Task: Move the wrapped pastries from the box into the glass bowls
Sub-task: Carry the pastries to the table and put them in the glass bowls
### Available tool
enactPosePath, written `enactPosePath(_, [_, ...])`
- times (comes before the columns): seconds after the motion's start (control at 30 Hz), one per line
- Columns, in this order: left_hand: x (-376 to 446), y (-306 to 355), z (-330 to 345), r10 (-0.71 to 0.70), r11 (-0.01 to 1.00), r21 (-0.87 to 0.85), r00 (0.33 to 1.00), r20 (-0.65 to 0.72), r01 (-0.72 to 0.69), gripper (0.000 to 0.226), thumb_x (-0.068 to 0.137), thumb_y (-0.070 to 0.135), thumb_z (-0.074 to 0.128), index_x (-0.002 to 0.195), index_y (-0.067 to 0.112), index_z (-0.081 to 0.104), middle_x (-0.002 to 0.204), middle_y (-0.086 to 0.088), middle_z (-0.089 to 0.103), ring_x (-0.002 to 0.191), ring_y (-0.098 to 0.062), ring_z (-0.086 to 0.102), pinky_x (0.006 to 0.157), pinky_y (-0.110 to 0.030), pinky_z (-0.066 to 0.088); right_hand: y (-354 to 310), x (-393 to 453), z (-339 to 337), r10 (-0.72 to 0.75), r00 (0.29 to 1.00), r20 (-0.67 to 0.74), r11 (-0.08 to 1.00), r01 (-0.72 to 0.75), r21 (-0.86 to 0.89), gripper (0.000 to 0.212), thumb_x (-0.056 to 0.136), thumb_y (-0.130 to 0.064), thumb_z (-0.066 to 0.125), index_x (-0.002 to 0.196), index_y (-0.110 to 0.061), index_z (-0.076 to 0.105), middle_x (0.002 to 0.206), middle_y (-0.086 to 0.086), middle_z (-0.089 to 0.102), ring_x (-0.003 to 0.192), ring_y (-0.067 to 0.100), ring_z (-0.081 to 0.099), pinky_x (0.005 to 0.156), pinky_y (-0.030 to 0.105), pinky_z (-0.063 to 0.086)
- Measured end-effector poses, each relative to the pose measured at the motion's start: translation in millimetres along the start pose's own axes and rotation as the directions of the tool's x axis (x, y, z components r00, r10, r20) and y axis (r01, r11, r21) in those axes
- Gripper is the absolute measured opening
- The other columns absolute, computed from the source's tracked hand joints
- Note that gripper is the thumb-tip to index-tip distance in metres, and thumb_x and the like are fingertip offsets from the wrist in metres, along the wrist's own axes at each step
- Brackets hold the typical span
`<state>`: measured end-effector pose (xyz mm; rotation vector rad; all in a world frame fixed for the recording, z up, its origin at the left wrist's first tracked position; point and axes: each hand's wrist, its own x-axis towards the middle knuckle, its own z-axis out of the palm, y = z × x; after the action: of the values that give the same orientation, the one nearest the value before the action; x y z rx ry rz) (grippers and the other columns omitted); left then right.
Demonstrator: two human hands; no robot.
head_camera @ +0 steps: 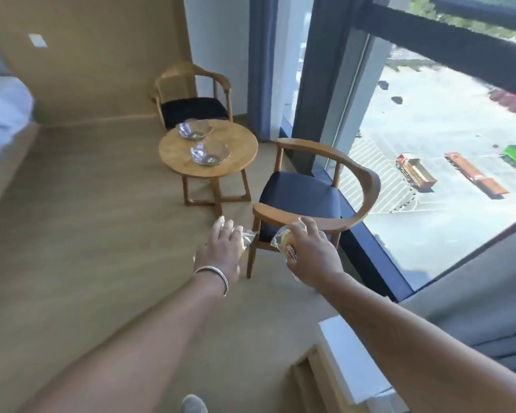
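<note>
— Right hand point(312, 248)?
— Closed around a wrapped pastry point(285, 241), held in the air near the near chair point(304, 198).
— And left hand point(221, 248)?
— Curled on clear wrapper point(248, 235); contents hidden.
— Glass bowls point(195, 129)?
— Both far off on the round table point(173, 150), well apart from either hand.

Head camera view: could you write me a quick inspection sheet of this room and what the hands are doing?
Surface: round wooden table, bare apart from the bowls.
Job's things: two glass bowls on the table, seemingly empty; one wrapped pastry in the right hand, clear wrapper showing in the left hand. A box is not clearly seen.
Clutter: nothing seen.
Grippers: both hands closed on wrapped items, held out short of the table.
Cables: nothing seen.
Surroundings: two wooden chairs, bed corner, big window overlooking parked trucks.
</note>
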<state>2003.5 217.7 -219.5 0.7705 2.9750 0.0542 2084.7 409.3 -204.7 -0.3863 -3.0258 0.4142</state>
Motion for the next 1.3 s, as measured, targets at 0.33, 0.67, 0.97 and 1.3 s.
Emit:
enactPosePath(0.33, [3.4, -189.5, -16.1, -0.302, 0.953, 0.01, 0.953, -0.037, 0.303, 0.078, 0.086, 0.024, 0.061, 0.148, 0.022, 0.014, 0.16, 0.003, 0.01, 0.147, -0.019, -0.006, 0.099, -0.038, 0.044, -173.9, 109.3, 43.4, -0.287, 0.95, 0.127, 0.957, 0.291, -0.013, 0.065, 0.083, -0.024, 0.067, 0.137, -0.031, 0.032, 0.151, 0.006, 0.023, 0.124, 0.033, 0.044, 0.089, 0.04, 0.05])
enactPosePath(0.67, [24.4, -307.5, -25.9, -0.392, 0.92, -0.035, 0.917, -0.079, 0.39, 0.073, 0.085, 0.012, 0.055, 0.146, 0.022, 0.017, 0.157, 0.004, 0.016, 0.148, -0.019, -0.002, 0.093, -0.037, 0.046, -289.5, 180.7, 70.4, -0.36, 0.92, 0.157, 0.931, 0.365, -0.004, 0.057, 0.084, -0.022, 0.065, 0.134, -0.029, 0.038, 0.148, 0.006, 0.027, 0.12, 0.031, 0.046, 0.083, 0.037, 0.048])
enactPosePath(0.97, [70.7, -372.1, -29.3, -0.43, 0.902, -0.076, 0.9, -0.069, 0.425, 0.071, 0.085, 0.01, 0.054, 0.145, 0.023, 0.018, 0.157, 0.004, 0.016, 0.147, -0.018, -0.003, 0.096, -0.037, 0.045, -342.7, 251.8, 89.9, -0.394, 0.897, 0.199, 0.915, 0.403, -0.004, 0.061, 0.085, -0.023, 0.065, 0.139, -0.028, 0.036, 0.149, 0.008, 0.028, 0.117, 0.033, 0.049, 0.09, 0.038, 0.048])
enactPosePath(1.3, [194.8, -460.1, -41.1, -0.464, 0.886, -0.026, 0.886, 0.005, 0.464, 0.069, 0.083, 0.011, 0.057, 0.141, 0.027, 0.023, 0.154, 0.007, 0.018, 0.147, -0.018, -0.002, 0.093, -0.038, 0.046, -380.8, 406.1, 121.0, -0.425, 0.888, 0.174, 0.904, 0.427, 0.028, 0.054, 0.088, -0.03, 0.062, 0.136, -0.03, 0.037, 0.147, 0.005, 0.03, 0.117, 0.03, 0.05, 0.082, 0.035, 0.048])
